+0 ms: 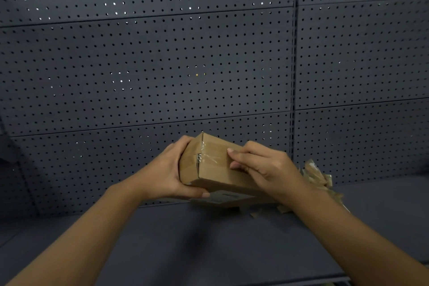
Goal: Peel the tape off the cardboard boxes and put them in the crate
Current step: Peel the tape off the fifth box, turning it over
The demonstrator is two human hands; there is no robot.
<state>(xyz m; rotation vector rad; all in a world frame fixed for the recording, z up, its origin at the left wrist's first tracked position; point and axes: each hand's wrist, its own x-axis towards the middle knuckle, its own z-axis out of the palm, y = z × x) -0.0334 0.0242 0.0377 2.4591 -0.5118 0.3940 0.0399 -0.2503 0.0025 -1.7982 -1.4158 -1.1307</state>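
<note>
Both bare forearms reach forward from the lower corners of the view and meet at a small cardboard box (216, 169), which is held in the air above a dark shelf (209, 239), in front of a dark pegboard wall (148, 65). The box is tilted, its far upper corner raised and its near long edge lower.

The left hand (167, 169) grips the left end of the box: the fingers curl over the top of that end while the thumb runs along the underside near the front edge. The right hand (262, 167) lies on the right part of the upper face, its wrist bent and its fingers curled, with the fingertips (232, 158) pressed down at the edge of a strip of clear tape (209, 155). Whether they have actually caught the tape's end cannot be told.

The tape runs across the top face and wraps down over the left end, wrinkled and glossy where it crosses the flap seam.

Just behind the right wrist, a heap of crumpled brownish tape scraps (318, 176) lies on the shelf against the pegboard, with a few smaller bits below the box.
</note>
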